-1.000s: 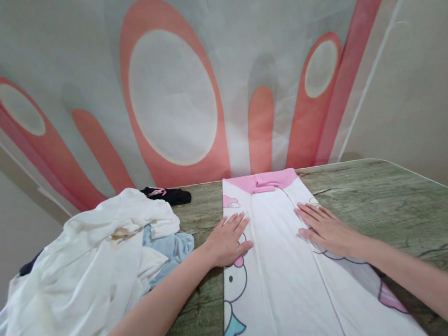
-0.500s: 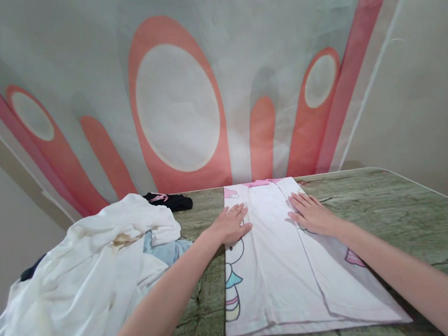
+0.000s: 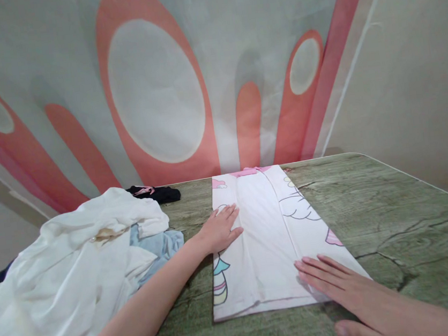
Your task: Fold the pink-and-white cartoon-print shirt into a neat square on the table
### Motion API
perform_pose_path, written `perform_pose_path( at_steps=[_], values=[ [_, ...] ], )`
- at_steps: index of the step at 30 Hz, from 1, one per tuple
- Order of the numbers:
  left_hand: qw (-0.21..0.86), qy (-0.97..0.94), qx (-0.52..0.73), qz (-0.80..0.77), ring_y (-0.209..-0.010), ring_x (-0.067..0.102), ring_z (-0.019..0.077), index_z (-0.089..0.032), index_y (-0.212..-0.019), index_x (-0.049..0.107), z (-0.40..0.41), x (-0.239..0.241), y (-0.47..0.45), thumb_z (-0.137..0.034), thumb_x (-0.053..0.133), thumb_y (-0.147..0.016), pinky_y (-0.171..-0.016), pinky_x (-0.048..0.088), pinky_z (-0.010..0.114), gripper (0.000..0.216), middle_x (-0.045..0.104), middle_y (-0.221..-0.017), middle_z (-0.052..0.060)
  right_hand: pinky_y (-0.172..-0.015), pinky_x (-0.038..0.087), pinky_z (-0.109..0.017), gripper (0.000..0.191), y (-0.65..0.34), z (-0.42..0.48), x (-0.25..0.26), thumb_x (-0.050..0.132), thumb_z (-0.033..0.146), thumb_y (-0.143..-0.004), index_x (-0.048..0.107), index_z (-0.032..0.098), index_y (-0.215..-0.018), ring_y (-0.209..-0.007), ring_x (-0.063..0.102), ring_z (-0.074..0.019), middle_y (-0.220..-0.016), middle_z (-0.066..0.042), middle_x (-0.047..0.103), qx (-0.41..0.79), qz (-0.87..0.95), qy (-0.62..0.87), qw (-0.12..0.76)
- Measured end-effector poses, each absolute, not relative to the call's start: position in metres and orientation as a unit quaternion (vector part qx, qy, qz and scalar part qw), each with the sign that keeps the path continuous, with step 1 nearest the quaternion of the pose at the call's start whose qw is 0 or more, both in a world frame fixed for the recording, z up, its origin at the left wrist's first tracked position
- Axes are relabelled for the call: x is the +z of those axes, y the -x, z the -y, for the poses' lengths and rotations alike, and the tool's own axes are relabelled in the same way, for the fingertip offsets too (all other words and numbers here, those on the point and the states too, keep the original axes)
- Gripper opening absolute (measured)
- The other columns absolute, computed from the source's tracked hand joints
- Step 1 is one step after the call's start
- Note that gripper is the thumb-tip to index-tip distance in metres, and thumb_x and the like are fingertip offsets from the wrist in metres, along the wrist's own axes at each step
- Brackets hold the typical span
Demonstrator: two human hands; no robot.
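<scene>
A white shirt (image 3: 267,228) with a pink collar and cartoon prints lies on the wooden table, both sides folded in over its middle. Its collar end points away from me. My left hand (image 3: 220,230) rests flat on the shirt's left folded side, fingers spread. Over the lower right corner of the shirt is my right hand (image 3: 338,284), palm down with fingers stretched out and thumb apart. Part of the near hem is hidden beneath it.
At the left is a heap of white clothes (image 3: 77,265) with a light blue garment (image 3: 158,248) at its side. A black garment (image 3: 162,193) lies behind it. The wood-grain table (image 3: 408,222) meets a printed wall (image 3: 225,108) at the back.
My right hand has slid from the shirt's upper right side down toward the near right corner. My left hand has stayed on the left side. The view has shifted slightly.
</scene>
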State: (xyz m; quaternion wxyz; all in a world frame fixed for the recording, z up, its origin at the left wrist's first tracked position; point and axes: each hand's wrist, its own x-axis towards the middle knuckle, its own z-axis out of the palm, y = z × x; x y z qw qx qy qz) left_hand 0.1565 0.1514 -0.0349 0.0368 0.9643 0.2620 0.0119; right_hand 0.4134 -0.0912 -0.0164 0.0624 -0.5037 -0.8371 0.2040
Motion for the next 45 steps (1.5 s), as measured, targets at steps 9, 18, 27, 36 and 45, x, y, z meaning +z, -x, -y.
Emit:
perform_pose_path(
  at_steps=[9,18,27,36,45],
  values=[
    [0.075,-0.982,0.044,-0.165,-0.131,0.025,0.0196,-0.019,-0.132,0.036,-0.127,-0.019,-0.171,-0.039,0.022,-0.095,-0.106,0.019,0.035,0.045,0.032,-0.142,0.006,-0.074,0.043,-0.03,0.016,-0.366,0.046,-0.015,0.051,0.027,-0.085,0.063,0.02,-0.094,-0.084,0.054,-0.0172,-0.089,-0.007,0.06,0.18,0.85,0.45,0.208],
    [0.047,-0.973,0.007,-0.226,-0.135,0.011,0.0227,-0.017,-0.14,0.022,-0.162,-0.037,-0.18,-0.051,0.018,-0.092,-0.106,0.009,0.042,0.058,0.015,-0.148,0.008,-0.063,0.038,-0.024,0.014,-0.328,0.029,-0.025,0.051,0.022,-0.081,0.06,0.019,-0.093,-0.072,0.052,-0.0132,-0.082,-0.003,0.055,0.169,0.885,0.411,0.137],
    [0.037,-0.974,0.007,-0.225,-0.135,0.011,0.0218,-0.021,-0.14,0.02,-0.168,-0.043,-0.181,-0.056,0.015,-0.091,-0.106,0.008,0.042,0.061,0.014,-0.148,0.006,-0.059,0.035,-0.022,0.014,-0.33,0.014,-0.03,0.045,0.016,-0.082,0.059,0.019,-0.078,-0.067,0.05,-0.0119,-0.074,-0.002,0.055,0.153,0.898,0.386,0.143],
    [0.029,-0.976,0.0,-0.218,-0.135,0.01,0.0213,-0.021,-0.141,0.016,-0.169,-0.036,-0.176,-0.054,0.013,-0.092,-0.106,0.01,0.041,0.06,0.013,-0.148,0.007,-0.067,0.043,-0.022,0.014,-0.343,0.015,-0.005,0.047,0.023,-0.085,0.06,0.019,-0.089,-0.074,0.055,-0.0124,-0.081,-0.002,0.06,0.281,0.856,0.399,0.171],
    [0.013,-0.962,0.016,-0.271,-0.135,0.013,0.022,-0.019,-0.141,0.017,-0.182,-0.046,-0.16,-0.058,0.014,-0.09,-0.106,0.01,0.04,0.065,0.014,-0.148,0.009,-0.105,0.025,-0.046,0.06,-0.474,-0.079,-0.068,0.028,0.053,-0.088,0.039,0.016,-0.134,-0.129,0.029,-0.0274,-0.14,-0.012,0.035,-0.006,0.738,0.663,0.128]
  ],
)
